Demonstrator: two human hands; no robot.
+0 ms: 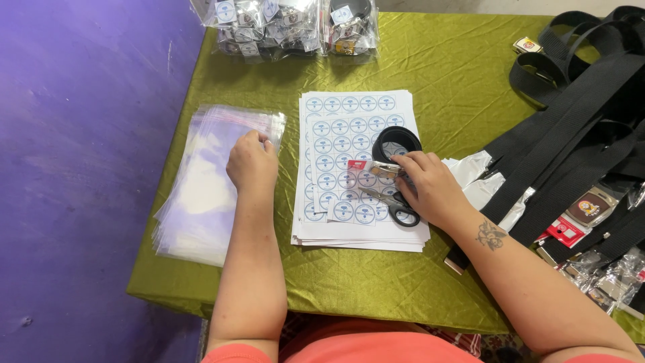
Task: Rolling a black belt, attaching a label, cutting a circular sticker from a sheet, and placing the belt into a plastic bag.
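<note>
1. Resting on the stack of clear plastic bags (201, 181), the left hand (252, 161) has its fingertips curled at the top edge of the uppermost bag; its grip pinches that edge.
2. The right hand (430, 185) lies on the sticker sheets (349, 134), with its grip grasping a coiled black belt (396, 142) by the metal buckle (383, 168).
3. Black-handled scissors (400, 208) lie on the sticker sheets, just below the right hand.
4. The sticker sheets sit mid-desk (437, 81), on the green cloth.
5. Loose black belts (578, 121) lie piled at the right; packed bags (289, 27) stand at the far edge.
</note>
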